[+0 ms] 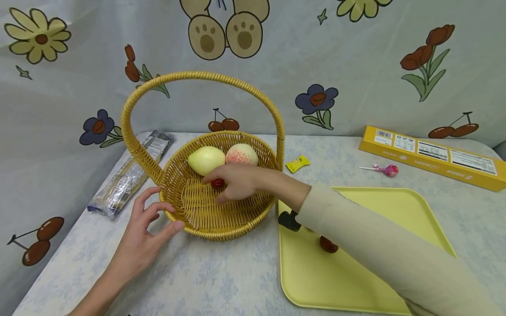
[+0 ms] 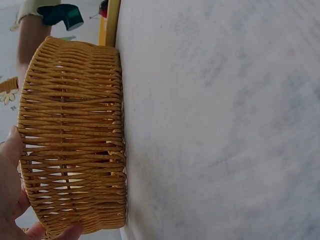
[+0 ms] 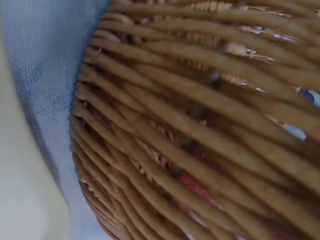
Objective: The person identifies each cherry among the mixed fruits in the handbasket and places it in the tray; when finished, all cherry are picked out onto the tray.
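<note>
A wicker basket (image 1: 221, 235) with a tall arched handle stands on the table. In it are a pale yellow-green pear (image 1: 205, 159), a pink-speckled peach (image 1: 242, 154) and a small shiny red fruit (image 1: 217, 184), perhaps a cherry. Reaching into the basket, my right hand (image 1: 240, 182) is over the red fruit, its thumb spread away from the fingers. Its wrist view shows only the woven wall. My left hand (image 1: 144, 239) holds the basket's near-left rim; in the left wrist view, fingertips (image 2: 70, 231) touch the weave.
Right of the basket lies a yellow tray (image 1: 316, 285) with a dark red fruit (image 1: 329, 245) and a dark cylindrical object (image 1: 289, 221), partly under the sleeve. Beyond are a yellow wrapped candy (image 1: 298, 163), a lollipop (image 1: 389, 170) and a long yellow box (image 1: 431, 156). A plastic packet (image 1: 122, 184) lies left.
</note>
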{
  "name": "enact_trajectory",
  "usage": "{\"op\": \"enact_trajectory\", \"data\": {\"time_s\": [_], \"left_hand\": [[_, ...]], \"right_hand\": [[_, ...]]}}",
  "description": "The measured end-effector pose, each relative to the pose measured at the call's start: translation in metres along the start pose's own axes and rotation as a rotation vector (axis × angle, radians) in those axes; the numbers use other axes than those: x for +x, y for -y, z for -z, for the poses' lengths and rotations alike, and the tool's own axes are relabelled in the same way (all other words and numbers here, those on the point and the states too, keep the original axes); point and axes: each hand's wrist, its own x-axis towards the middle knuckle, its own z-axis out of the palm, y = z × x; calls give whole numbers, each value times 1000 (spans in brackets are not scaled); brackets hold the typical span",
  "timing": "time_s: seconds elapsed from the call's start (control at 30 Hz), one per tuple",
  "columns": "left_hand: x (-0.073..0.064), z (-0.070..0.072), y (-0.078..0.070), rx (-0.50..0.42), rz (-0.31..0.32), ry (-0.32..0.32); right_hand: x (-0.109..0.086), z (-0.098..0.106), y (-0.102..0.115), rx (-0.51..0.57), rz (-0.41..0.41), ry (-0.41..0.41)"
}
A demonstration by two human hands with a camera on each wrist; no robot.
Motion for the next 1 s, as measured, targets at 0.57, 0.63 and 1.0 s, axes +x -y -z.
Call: {"op": "enact_trajectory", "data": {"time_s": [0.57, 0.63, 1.0], "left_hand": [[-1, 1, 1, -7, -4, 1], [0, 1, 2, -10, -8, 0], [0, 0, 1, -11, -20, -3]], "right_hand": [[7, -7, 1, -97, -3, -2], [7, -8, 0, -104, 14, -4], [-3, -8, 0, -42, 77, -58]]}}
